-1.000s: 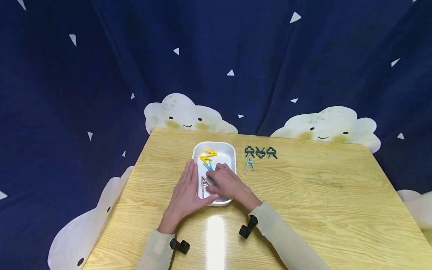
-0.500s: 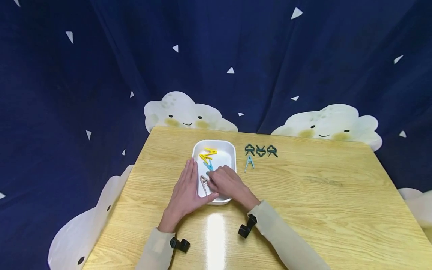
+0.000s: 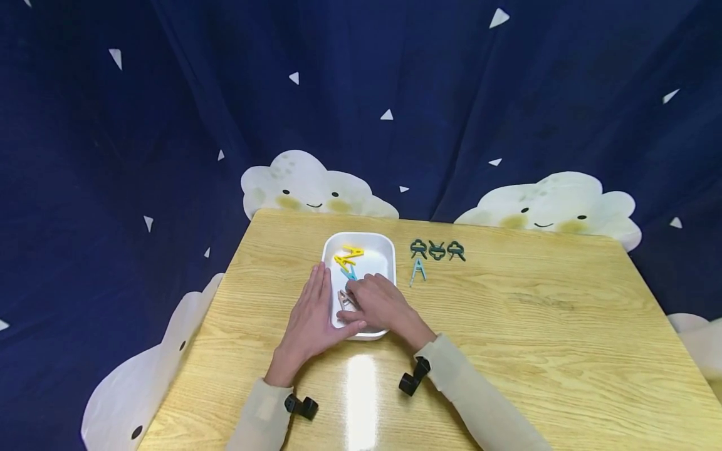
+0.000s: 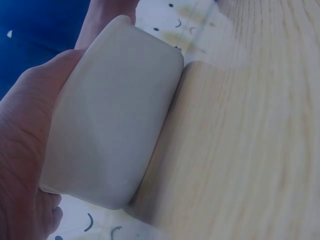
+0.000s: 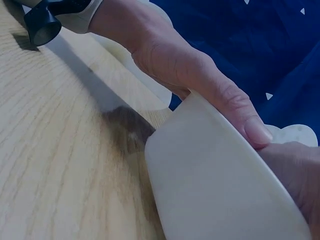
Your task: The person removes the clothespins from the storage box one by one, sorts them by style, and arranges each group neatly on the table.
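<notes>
- Beige clothespin (image 3: pixel 341 299): we see it inside the white tray (image 3: pixel 379 255), between the right hand's thumb and index finger, one end hidden by that hand.
- Right hand (image 3: pixel 376 302): it reaches down into the tray with fingers bent and thumb apart from them; we cannot tell whether it has hold of anything, since its fingertips are partly covered.
- Left hand (image 3: pixel 312 313): its fingers lie straight along the tray's outer wall, thumb spread wide over the near rim; we see it bracing the tray, which sits flat on the wooden table (image 3: pixel 507 313).
- Blue clothespin (image 3: pixel 350 273): in the tray, just beyond the right hand's index fingertip.
- Two yellow clothespins (image 3: pixel 343 262): also in the tray, farther from the right hand than the blue one, close together near the wall above the left fingertips.
- Outside the tray, beyond and to the right of the right hand, we find three dark green clips (image 3: pixel 437 251) in a row, with a light blue clothespin (image 3: pixel 418 272) on our side of them.
</notes>
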### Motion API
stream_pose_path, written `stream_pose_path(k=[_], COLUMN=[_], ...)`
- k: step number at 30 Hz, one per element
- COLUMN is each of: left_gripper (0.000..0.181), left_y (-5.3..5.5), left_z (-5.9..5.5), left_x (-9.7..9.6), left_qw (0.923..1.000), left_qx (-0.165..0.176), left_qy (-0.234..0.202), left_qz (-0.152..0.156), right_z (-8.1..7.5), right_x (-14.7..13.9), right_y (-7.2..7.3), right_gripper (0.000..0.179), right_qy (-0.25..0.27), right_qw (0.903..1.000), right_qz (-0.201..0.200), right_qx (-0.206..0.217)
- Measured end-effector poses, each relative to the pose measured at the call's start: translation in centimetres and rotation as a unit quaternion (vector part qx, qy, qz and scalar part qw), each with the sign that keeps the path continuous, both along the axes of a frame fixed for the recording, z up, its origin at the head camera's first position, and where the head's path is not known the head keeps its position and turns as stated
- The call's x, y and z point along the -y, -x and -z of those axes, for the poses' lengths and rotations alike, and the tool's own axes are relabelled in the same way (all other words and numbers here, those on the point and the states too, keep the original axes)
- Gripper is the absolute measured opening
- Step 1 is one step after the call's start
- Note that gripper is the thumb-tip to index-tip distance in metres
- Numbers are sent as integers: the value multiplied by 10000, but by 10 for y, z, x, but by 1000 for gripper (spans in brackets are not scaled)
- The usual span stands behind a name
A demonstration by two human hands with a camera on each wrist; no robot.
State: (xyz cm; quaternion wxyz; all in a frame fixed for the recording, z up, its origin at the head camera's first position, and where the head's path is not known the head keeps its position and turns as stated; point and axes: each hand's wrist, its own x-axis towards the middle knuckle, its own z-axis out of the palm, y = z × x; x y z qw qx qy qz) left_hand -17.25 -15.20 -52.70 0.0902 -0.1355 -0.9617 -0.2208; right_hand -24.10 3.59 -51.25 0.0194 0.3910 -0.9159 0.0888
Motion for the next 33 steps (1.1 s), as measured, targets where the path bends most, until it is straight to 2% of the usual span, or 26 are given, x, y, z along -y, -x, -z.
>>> stream_pose_path(k=[3,5,10,24,28,33], left_gripper=[132,132,134,133,134,134], left_y=[1,1,1,0,0,1], left_z=[0,0,0,0,0,-1], left_x=[-1,-1,-1,1,0,0], left_qw=[10000,10000,10000,9999,10000,10000], left_qx=[-87,-96,16,124,71,90], left_qy=[-18,-23,-14,-8,-4,2], left_qz=[22,14,-27,-59,-43,-28], right_z=[-1,-2,-4,-10,-11,-10], right_x=[-1,-1,-1,-4,-2,0], right_y=[0,0,1,9,14,15], right_gripper=[68,75,73,83,80,73], right_qy=[-111,-234,-441,-312,-273,-259], right_qw=[9995,9988,9967,9896,9882,9893], right_qz=[-149,-182,-158,-406,-395,-342], right_qx=[262,401,659,1347,1456,1393])
